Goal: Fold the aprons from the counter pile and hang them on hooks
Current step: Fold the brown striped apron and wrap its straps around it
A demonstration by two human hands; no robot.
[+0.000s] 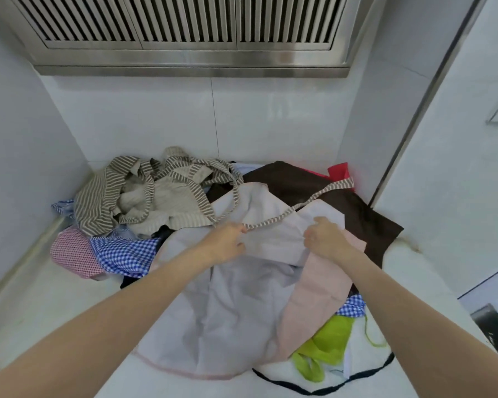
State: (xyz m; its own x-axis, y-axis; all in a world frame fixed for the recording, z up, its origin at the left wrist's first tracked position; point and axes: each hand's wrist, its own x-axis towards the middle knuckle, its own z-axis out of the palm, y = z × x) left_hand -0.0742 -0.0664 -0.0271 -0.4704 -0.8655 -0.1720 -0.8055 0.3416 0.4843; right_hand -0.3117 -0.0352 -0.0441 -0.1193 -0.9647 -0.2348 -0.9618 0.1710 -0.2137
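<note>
Fingertips of our left hand (227, 239) are pinched closed on the striped strap (296, 206), which runs from the pinch up and to the right across the pile to its loose end near the red cloth (338, 170). Our right hand (325, 238) is curled shut on a fold at the centre of the frame, where the pale grey apron (230, 300) meets the pink apron (314, 288); we cannot tell which of the two layers it holds.

Progress, as we judge it: no apron is folded and none hangs anywhere in view. Sorting one garment out of the heap appears to be the step in hand. Folding and hanging remain for the entire pile.

Pile contents, working outward from the hands:
- striped beige apron (144, 196), bunched at upper left, straps looped;
- dark brown apron (328, 196), spread flat at upper right;
- blue gingham apron (124, 251) and red gingham cloth (72, 248) at left;
- lime green apron (328, 337) and a white apron with black trim (357, 369) at lower right.

Surface: a white counter (55, 311), set in a white-tiled alcove (270, 119). A stainless steel louvred hood (184, 27) spans the top of the frame. A metal-edged panel (414, 119) stands at right. No hooks are visible from this viewpoint.
</note>
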